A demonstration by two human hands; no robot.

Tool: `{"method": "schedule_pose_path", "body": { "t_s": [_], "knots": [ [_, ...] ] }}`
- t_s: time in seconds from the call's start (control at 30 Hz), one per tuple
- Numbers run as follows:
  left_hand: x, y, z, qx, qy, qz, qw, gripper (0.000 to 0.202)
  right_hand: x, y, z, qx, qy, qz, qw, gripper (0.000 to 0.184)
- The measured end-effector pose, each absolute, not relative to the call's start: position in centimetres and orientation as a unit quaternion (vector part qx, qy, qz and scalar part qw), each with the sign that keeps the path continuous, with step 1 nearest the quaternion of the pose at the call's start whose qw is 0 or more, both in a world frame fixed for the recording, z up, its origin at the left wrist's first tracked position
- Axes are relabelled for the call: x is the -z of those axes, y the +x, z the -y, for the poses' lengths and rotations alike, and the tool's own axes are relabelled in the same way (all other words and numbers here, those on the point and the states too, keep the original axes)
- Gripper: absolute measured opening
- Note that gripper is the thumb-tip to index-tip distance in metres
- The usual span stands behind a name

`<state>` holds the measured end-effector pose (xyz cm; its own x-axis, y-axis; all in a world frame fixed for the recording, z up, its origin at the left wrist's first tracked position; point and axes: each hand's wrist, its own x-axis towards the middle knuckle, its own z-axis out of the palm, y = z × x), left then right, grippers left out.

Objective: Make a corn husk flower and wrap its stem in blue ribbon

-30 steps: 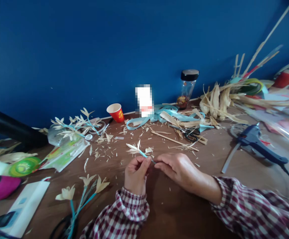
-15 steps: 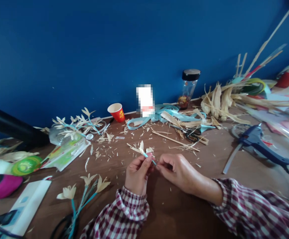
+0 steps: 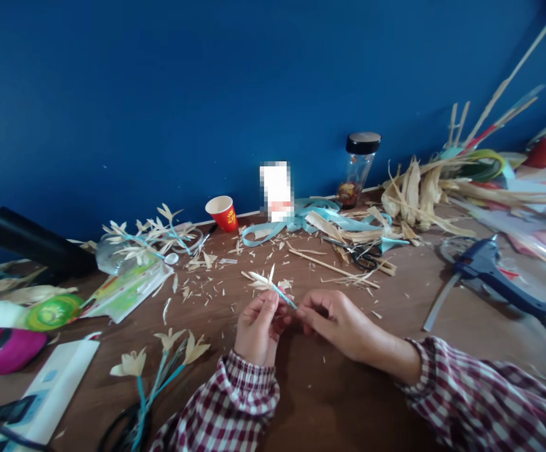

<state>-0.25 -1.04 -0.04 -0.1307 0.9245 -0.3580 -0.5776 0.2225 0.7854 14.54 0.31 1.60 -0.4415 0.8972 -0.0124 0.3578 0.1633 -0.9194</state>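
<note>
My left hand [image 3: 261,323] is closed, thumb and fingers pinching a small handmade flower [image 3: 269,279] with pale husk petals and a blue-wrapped stem. The petals point away from me, above the fingertips. My right hand [image 3: 332,317] is closed in a pinch at the lower end of that blue stem [image 3: 288,301]; its fingertips hide the tip. To the left of my left sleeve stand finished-looking husk flowers [image 3: 129,364] on blue stems. Husk scraps [image 3: 198,292] lie scattered beyond both hands.
Beyond the hands are a red paper cup [image 3: 226,216], blue ribbon [image 3: 258,235], scissors [image 3: 367,258] and a lidded jar [image 3: 355,169]. A glue gun [image 3: 499,276] with its cord lies right, near dried husks [image 3: 417,194]. Left are a power strip [image 3: 54,389] and a black cylinder [image 3: 32,242].
The flower has turned in my fingers, so its petals now spread differently. My left fingers have shifted slightly on the stem, while the right hand stays at its lower end.
</note>
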Motion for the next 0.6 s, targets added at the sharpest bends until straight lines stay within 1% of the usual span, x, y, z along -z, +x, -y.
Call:
{"method": "schedule_pose_path", "body": {
  "t_s": [0.27, 0.47, 0.6],
  "knots": [
    [-0.04, -0.24, 0.94, -0.594, 0.178, -0.457, 0.637, 0.027, -1.43, 14.5, -0.49, -0.511, -0.451, 0.682, 0.265, 0.029],
    [-0.06, -0.22, 0.9, -0.603, 0.164, -0.446, 0.641, 0.027, -1.88, 14.42, -0.5, -0.481, -0.457, 0.691, 0.286, 0.022],
    [-0.2, -0.24, 1.14, -0.588, 0.18, -0.432, 0.659, 0.027, -1.81, 14.49, -0.44, -0.495, -0.455, 0.682, 0.288, 0.023]
  ]
}}
